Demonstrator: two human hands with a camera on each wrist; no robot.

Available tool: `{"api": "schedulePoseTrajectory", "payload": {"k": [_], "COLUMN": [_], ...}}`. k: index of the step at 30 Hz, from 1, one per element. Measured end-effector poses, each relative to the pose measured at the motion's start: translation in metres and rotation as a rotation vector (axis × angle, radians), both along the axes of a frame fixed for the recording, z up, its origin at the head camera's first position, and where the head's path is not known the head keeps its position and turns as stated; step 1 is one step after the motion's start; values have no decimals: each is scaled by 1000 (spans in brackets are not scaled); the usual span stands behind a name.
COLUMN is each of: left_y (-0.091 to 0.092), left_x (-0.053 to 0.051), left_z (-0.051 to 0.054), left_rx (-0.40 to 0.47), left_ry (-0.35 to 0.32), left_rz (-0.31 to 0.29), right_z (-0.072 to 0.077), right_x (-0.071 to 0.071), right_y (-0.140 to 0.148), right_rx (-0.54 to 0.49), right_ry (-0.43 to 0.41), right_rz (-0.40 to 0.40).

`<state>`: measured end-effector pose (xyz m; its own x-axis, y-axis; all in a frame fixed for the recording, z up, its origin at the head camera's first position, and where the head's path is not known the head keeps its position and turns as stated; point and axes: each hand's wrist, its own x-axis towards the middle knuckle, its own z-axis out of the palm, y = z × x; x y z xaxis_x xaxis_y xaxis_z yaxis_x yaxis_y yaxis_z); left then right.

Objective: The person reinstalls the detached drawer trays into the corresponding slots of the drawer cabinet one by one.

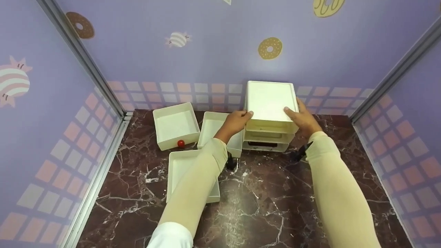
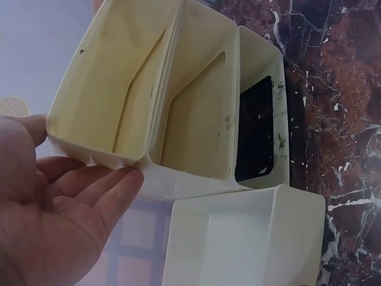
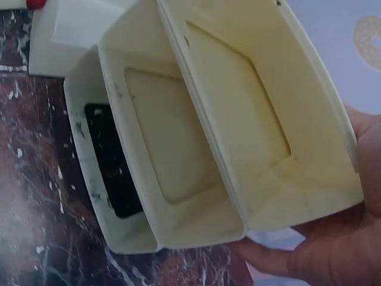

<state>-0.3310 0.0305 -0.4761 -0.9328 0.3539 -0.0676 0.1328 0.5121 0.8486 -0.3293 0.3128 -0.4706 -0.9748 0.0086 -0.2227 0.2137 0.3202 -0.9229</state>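
A white drawer cabinet (image 1: pixel 270 100) stands near the back wall, its several-sided shell showing three stacked open slots without drawers. My left hand (image 1: pixel 237 122) grips its top tier at the left front, thumb at the top edge and fingers (image 2: pixel 89 179) along the side wall. On the opposite side my right hand (image 1: pixel 305 117) holds the same tier, thumb on the top panel and fingers against the side. Through the lowest slot a dark rectangle (image 3: pixel 113 161) shows in the right wrist view.
Left of the cabinet lie three white drawers: one at the back left (image 1: pixel 175 122), one beside the cabinet (image 1: pixel 212 120), one nearer the front (image 1: pixel 179 162). A small round red thing (image 1: pixel 181 143) touches the back-left drawer's front. Purple walls (image 1: pixel 213 51) enclose the dark marbled surface (image 1: pixel 255 206).
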Motion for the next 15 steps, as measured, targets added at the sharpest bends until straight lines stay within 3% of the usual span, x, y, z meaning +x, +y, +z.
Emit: {"api": "schedulePoseTrajectory", "payload": {"k": [7, 15], "left_y": [-3, -5], "left_x": [-2, -4], "left_z": [1, 0], "left_rx": [92, 52], "left_ry": [-46, -43], "left_rz": [-23, -36], "right_z": [1, 26], "right_x": [2, 18], "right_y": [0, -13], "right_rx": [80, 36], "right_ry": [21, 16], "right_rz": [-11, 21]}}
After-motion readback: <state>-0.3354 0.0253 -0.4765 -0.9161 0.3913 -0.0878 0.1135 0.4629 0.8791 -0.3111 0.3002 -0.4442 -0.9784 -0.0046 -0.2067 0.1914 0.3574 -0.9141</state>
